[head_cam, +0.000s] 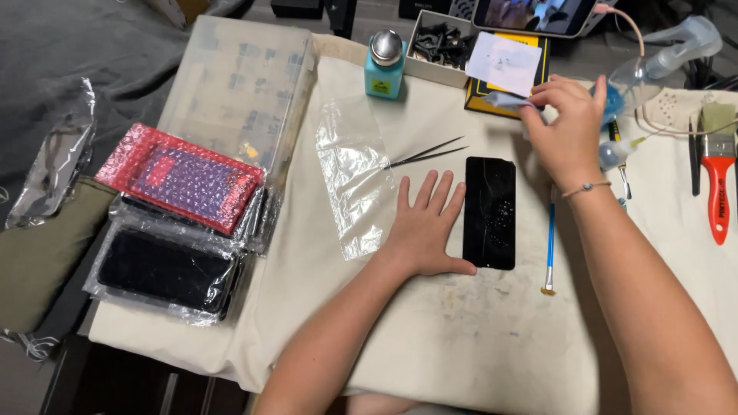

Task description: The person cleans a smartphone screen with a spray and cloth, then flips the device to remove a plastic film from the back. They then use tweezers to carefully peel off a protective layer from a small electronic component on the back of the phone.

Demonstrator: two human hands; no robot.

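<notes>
While the left hand (425,230) is lying flat with fingers spread on the cloth-covered surface (477,338), its thumb touching the black phone screen (490,212), the right hand (567,127) is pinching a small grey wipe (500,99) just above the screen's far end. Droplets are showing on the glass, so wiping seems barely begun. A blue brush (550,246) is lying just right of the screen, tweezers (427,152) and a clear bag (352,173) to its left; open cloth is lying nearer the person.
</notes>
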